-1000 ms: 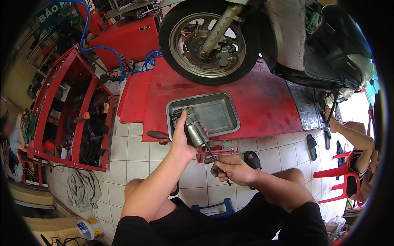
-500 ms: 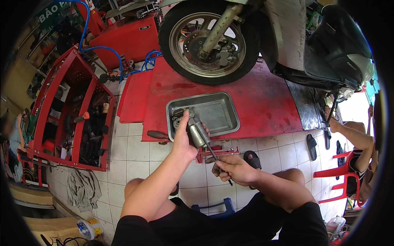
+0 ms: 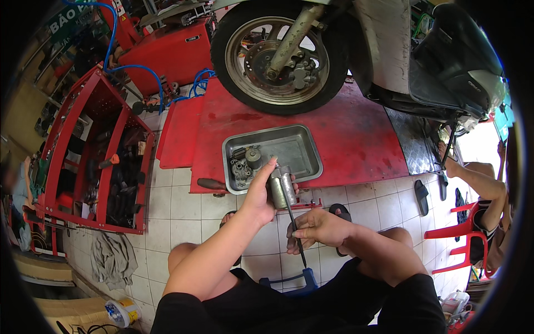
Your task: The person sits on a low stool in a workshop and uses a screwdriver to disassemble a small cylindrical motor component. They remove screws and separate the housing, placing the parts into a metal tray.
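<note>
My left hand (image 3: pixel 260 197) is closed around a silver metal cylinder (image 3: pixel 282 189) that looks like a small starter motor, held upright in front of the tray's near edge. My right hand (image 3: pixel 317 229) pinches a thin dark rod-shaped tool (image 3: pixel 297 236) whose upper end meets the cylinder's lower end. Whether that tip sits inside the cylinder I cannot tell. Just beyond my hands, a grey metal tray (image 3: pixel 311 139) lies on a red platform. Inside its left side are a round metal part (image 3: pixel 253 158) and a cast metal part (image 3: pixel 241 171).
A brown-handled tool (image 3: pixel 211 183) lies at the red platform's (image 3: pixel 356 150) near edge. The scooter's front wheel (image 3: pixel 278 61) stands on the platform. To the left is a red tool cart (image 3: pixel 105 178); a blue stool (image 3: pixel 292 284) is below me. Another person sits on a red chair (image 3: pixel 450 236) at right.
My left hand has moved the cylinder right and slightly nearer, uncovering the parts in the tray. The rod-shaped tool now points more steeply, with my right hand shifted along with it.
</note>
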Motion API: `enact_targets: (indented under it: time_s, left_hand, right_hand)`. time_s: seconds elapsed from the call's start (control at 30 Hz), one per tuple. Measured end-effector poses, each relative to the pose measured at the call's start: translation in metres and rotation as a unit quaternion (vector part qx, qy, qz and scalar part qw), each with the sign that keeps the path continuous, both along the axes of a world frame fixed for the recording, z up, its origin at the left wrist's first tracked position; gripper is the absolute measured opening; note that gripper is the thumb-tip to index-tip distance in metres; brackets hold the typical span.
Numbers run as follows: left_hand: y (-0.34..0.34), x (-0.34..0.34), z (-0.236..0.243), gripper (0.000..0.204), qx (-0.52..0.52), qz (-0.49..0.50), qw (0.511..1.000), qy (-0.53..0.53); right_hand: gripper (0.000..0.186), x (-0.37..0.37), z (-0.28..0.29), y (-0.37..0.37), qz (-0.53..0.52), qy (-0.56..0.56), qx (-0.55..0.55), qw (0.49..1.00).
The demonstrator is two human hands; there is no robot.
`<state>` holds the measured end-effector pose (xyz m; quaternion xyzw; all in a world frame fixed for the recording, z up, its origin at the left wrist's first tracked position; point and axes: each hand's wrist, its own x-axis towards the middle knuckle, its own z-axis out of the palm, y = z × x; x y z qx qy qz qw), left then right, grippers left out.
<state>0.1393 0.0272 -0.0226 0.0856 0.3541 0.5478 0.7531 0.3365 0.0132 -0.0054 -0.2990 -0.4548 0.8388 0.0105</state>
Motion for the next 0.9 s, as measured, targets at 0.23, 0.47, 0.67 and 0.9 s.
enact_targets:
  time_s: [0.23,0.47,0.67,0.9]
  left_hand:
    - [0.002,0.008,0.000,0.052,0.004,-0.005,0.999,0.039]
    - [0.003,0.009,-0.002,0.056,-0.046,-0.022,0.999,-0.008]
    - [0.003,0.011,-0.004,0.056,-0.070,-0.035,0.997,-0.024]
    - [0.003,0.011,0.001,0.057,-0.075,-0.029,0.996,-0.037]
  right_hand:
    - [0.026,0.000,0.001,-0.004,-0.002,-0.038,0.108,0.993]
    - [0.032,-0.002,0.004,-0.007,-0.020,0.020,0.053,0.998]
    - [0.041,0.003,0.022,-0.007,0.001,0.049,-0.001,0.999]
    - [0.042,0.007,0.012,0.004,0.071,-0.009,0.083,0.994]
